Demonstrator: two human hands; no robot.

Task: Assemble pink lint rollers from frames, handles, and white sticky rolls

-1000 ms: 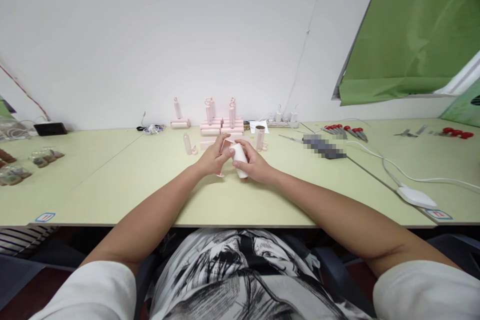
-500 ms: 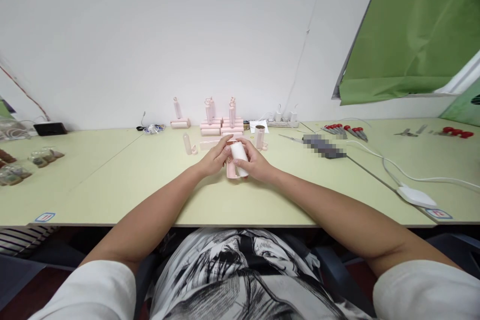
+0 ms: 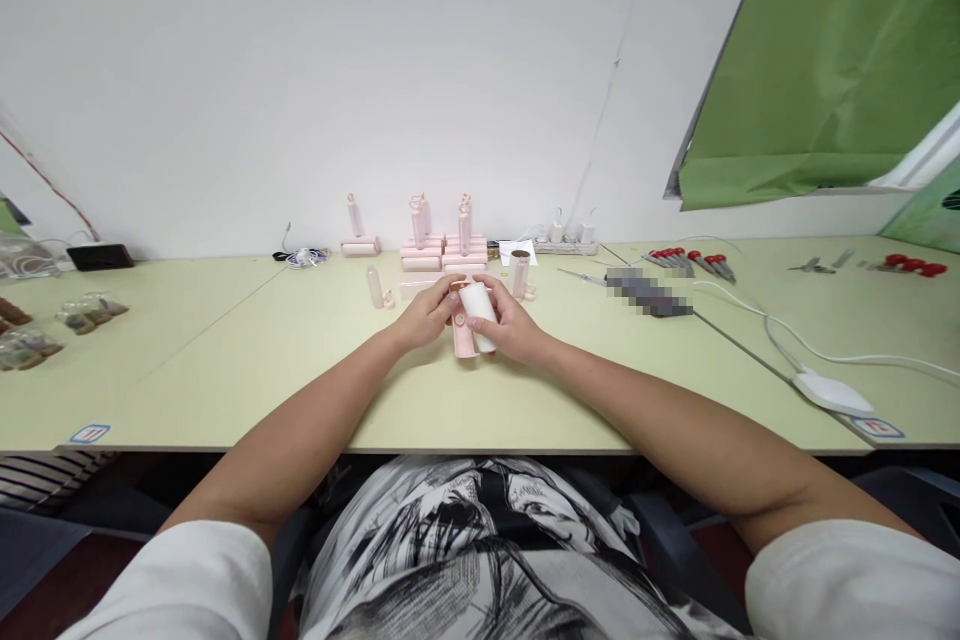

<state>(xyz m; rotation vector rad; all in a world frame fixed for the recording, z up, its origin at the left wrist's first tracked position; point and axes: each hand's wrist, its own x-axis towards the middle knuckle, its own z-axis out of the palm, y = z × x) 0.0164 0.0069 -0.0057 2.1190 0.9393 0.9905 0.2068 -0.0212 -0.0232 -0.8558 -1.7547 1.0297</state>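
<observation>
Above the middle of the table, my left hand (image 3: 426,316) is closed round the left edge of a pink curved case (image 3: 464,344), like an open trough with a small round part inside. My right hand (image 3: 517,325) grips a white roll (image 3: 480,316), thumb across its front, tilted beside the pink case. An orange-red bit shows under the roll's lower end. The fingers behind both pieces are partly hidden. Just beyond my hands lies a clear pinkish strip-like piece (image 3: 420,288). A small translucent bottle (image 3: 374,287) stands to the left, and a clear tube with a brown rim (image 3: 519,275) to the right.
Pink rolls (image 3: 421,258) with upright pink bottles (image 3: 464,228) are grouped by the wall. A pixelated dark object (image 3: 649,292), a white cable (image 3: 795,352) and red-handled tools (image 3: 705,263) lie right. Clear-wrapped items (image 3: 90,313) sit left. The table's front edge (image 3: 487,451) is close.
The white roll has turned slightly and shifted within my right hand. More of the pink case's inside, with the small round part, now shows. My arms stay nearly where they were.
</observation>
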